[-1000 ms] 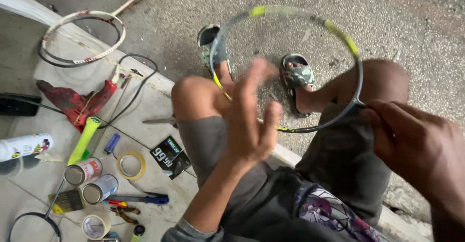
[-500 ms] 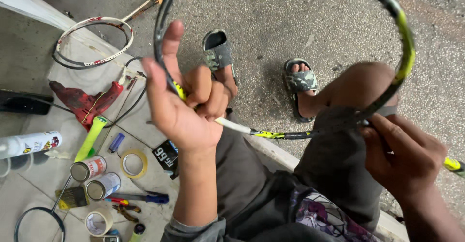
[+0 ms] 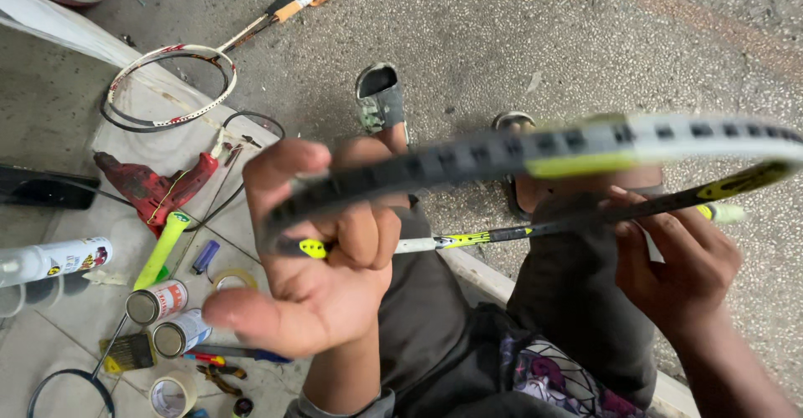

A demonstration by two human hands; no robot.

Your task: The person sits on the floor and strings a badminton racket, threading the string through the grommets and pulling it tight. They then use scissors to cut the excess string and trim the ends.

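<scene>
A black, white and yellow-green badminton racket frame (image 3: 535, 152), with no strings, is held up close to the camera, lying almost edge-on across the middle of the view. The left hand (image 3: 322, 251) has its fingers curled shut around the frame's left end, thumb pointing out towards the viewer. The right hand (image 3: 677, 259) is closed on the thin shaft (image 3: 585, 221), near the right edge. The two hands are well apart, and both grip firmly.

To do this well, it seems best to keep both grips steady and turn the frame slowly, so the row of small holes along the rim stays readable.

Below are the person's knees and two sandalled feet (image 3: 381, 100) on gravelly ground. To the left, on pale tiles, lie a red tool (image 3: 150, 188), a green handle (image 3: 163, 246), two small tins (image 3: 167, 317), tape rolls (image 3: 171, 394), a spray can (image 3: 54, 261) and, farther off, another unstrung racket (image 3: 171, 83).
</scene>
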